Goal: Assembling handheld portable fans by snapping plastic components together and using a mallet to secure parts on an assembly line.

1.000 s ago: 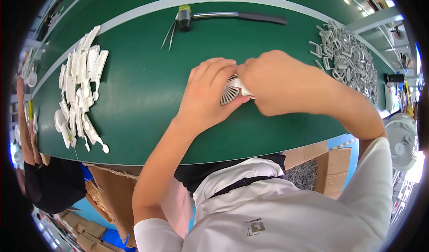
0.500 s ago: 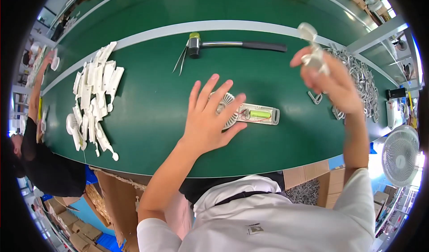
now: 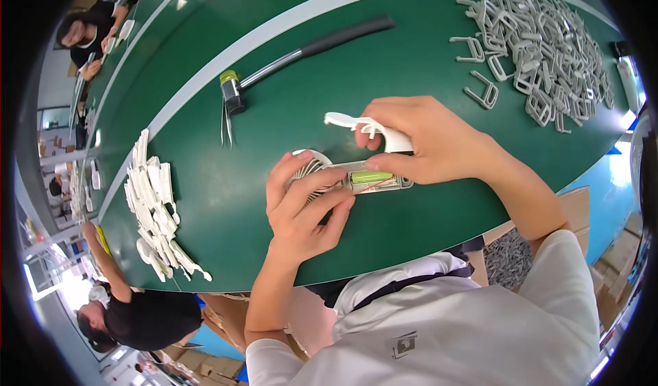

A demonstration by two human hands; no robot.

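On the green tabletop lies a small handheld fan (image 3: 405,183) with its handle uncovered, showing a green battery (image 3: 371,177) and thin red wires. My left hand (image 3: 298,211) is closed around the fan's round grille, its fingers curled over it and hiding much of it. Just above the handle, my right hand (image 3: 439,139) grips a curved white plastic part (image 3: 395,139) with a narrow tip pointing left. The right thumb is close to the handle's upper edge; whether it touches cannot be told.
Beyond my hands lie a hammer (image 3: 274,67) with a black grip and metal tweezers (image 3: 227,129). White plastic pieces (image 3: 152,191) are heaped at left, grey U-shaped brackets (image 3: 541,57) at far right. Co-workers (image 3: 147,317) sit at left. A box of grey parts (image 3: 508,257) stands below the table edge.
My right hand has come from the bracket pile side in to the fan's handle, carrying the white part. My left fingers have curled from spread to closed on the fan. The view has turned.
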